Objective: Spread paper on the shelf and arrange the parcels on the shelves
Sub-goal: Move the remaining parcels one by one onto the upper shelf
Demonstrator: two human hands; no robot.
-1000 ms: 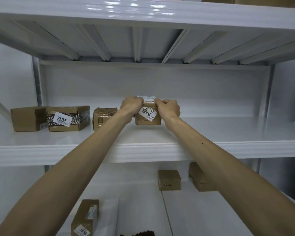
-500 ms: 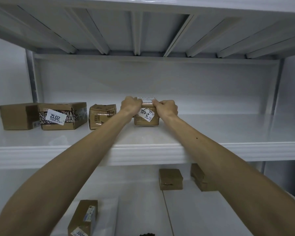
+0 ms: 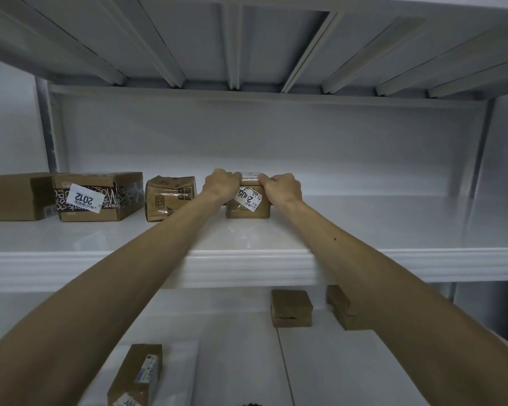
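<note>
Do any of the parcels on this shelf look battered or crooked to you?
The small parcel just left of the left hand looks crumpled, with dented sides and wrinkled tape. Beside it, the 2012 label sits askew and upside down on its box. The label on the held parcel is tilted too.

Both hands, left (image 3: pixel 222 184) and right (image 3: pixel 282 187), grip a labelled parcel (image 3: pixel 248 205) on the white shelf (image 3: pixel 393 230).

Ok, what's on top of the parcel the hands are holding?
A white label strip shows on top of the parcel, between the left hand and right hand. Their fingers curl over the top, covering the rest.
</note>
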